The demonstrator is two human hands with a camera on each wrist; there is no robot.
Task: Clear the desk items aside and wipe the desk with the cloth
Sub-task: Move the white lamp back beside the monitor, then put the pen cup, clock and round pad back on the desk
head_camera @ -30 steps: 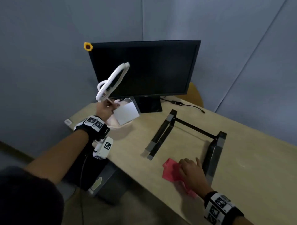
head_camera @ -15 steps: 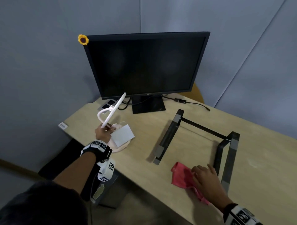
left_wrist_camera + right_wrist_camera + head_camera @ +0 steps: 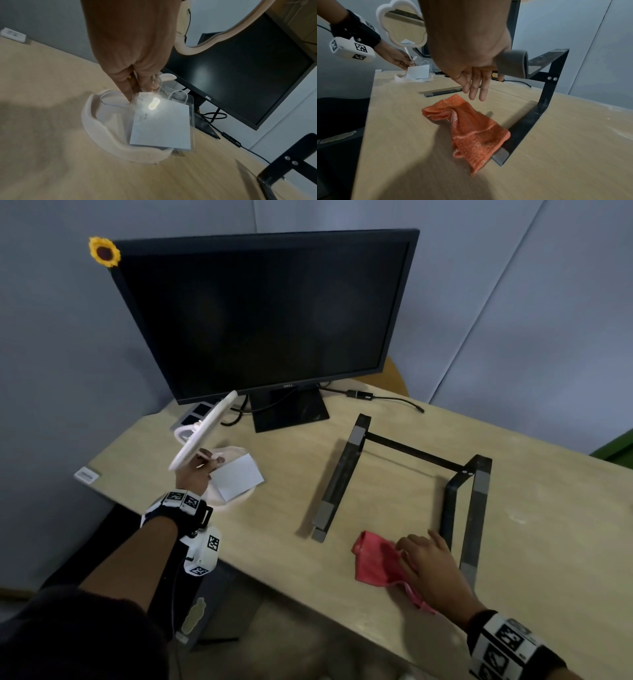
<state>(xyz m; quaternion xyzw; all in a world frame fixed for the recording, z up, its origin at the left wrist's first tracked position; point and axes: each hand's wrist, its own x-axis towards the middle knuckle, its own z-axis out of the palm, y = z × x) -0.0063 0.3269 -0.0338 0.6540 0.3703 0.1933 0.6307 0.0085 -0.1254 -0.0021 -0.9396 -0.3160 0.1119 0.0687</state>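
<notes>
A white flower-shaped mirror stands on a thin stem in a white dish base that also holds a white card, near the desk's left front edge. My left hand pinches the stem just above the dish, as the left wrist view shows. The crumpled red cloth lies on the desk by the front edge. Over it my right hand hovers with straight fingers, holding nothing.
A black laptop stand sits mid-desk, its right leg right beside the cloth. A dark monitor with a sunflower clip stands at the back, with cables and a power strip behind the mirror. A dark box stands on the floor below the left edge.
My left hand has brought the mirror and its dish from in front of the monitor down toward the desk's left front edge. My right hand stays at the cloth.
</notes>
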